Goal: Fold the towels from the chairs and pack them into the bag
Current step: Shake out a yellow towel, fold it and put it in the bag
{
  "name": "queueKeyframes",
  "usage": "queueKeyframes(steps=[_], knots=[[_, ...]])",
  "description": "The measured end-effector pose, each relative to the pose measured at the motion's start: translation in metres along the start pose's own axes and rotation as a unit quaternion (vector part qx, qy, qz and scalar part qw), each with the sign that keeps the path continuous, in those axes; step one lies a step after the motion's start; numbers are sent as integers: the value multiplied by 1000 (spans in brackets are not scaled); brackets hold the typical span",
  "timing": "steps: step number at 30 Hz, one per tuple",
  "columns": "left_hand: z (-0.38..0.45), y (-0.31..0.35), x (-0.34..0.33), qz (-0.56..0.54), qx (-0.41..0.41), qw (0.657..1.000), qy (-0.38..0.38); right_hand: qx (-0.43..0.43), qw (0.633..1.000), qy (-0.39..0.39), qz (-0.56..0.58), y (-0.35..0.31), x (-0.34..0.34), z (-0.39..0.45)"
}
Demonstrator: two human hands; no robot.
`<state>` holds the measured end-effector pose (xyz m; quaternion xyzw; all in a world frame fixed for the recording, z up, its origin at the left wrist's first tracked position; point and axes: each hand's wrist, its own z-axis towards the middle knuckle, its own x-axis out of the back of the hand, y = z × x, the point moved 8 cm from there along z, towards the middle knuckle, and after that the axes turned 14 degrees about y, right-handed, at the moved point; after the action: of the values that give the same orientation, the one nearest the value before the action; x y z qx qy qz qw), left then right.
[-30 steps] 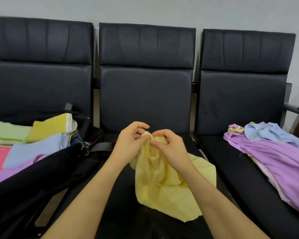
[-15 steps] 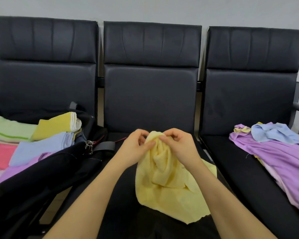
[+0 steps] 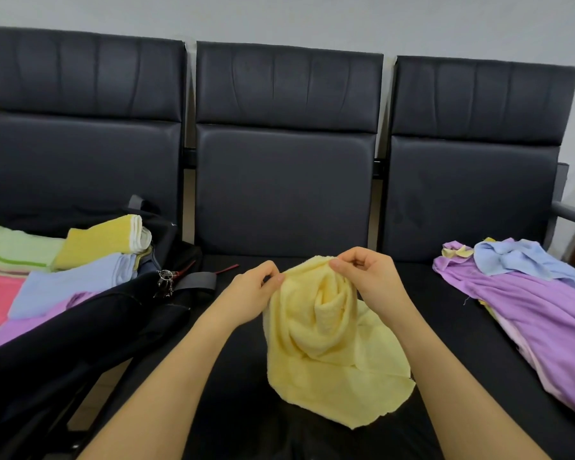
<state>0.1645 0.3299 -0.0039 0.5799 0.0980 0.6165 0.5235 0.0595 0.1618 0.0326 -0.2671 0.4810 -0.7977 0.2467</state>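
both hands (image 3: 253, 293) (image 3: 369, 277) pinch yellow towel (image 3: 332, 353) top edge.

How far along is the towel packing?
Done: folded towels are stacked in the open bag on the left chair. In hand: both hands, left and right, pinch the yellow towel's top edge over the middle seat, unfolded. Left: the purple and blue towels heaped on the right chair.
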Motion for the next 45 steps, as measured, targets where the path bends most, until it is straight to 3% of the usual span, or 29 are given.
queueKeyframes(steps=[5, 12, 17, 21, 24, 29, 34, 38, 41, 43, 45], knots=[[0, -10, -4, -127, 84, 988, 2, 4, 1000, -8, -4, -1, 5, -3], [-17, -19, -43, -86, 161, 981, -69, -26, 999, -28, 39, 11, 10, -10], [-24, -28, -72, -179, 260, 946, -75, -62, 996, -55, 44, 28, 17, -18], [-22, -20, -83, -257, 251, 930, -76, -78, 995, -57, 39, 36, 22, -18], [-17, -20, -76, -305, 252, 918, -33, -75, 996, -33, 26, 38, 27, -15], [-1, -11, -38, -444, 234, 864, 31, -88, 995, 11, 39, 38, 34, -11], [8, -14, 4, -456, 209, 862, 74, -94, 991, -15, 98, 28, 32, -7], [12, -25, 35, -420, 202, 871, 153, -10, 997, 53, -60, 14, 43, -3], [14, -38, 43, -399, 199, 880, 164, 29, 990, 98, -98, 11, 50, -3], [14, -44, 44, -358, 186, 901, 158, 26, 990, 113, -80, 14, 54, -4], [13, -43, 49, -231, 145, 946, 174, -9, 992, 128, -19, 19, 58, -5]])
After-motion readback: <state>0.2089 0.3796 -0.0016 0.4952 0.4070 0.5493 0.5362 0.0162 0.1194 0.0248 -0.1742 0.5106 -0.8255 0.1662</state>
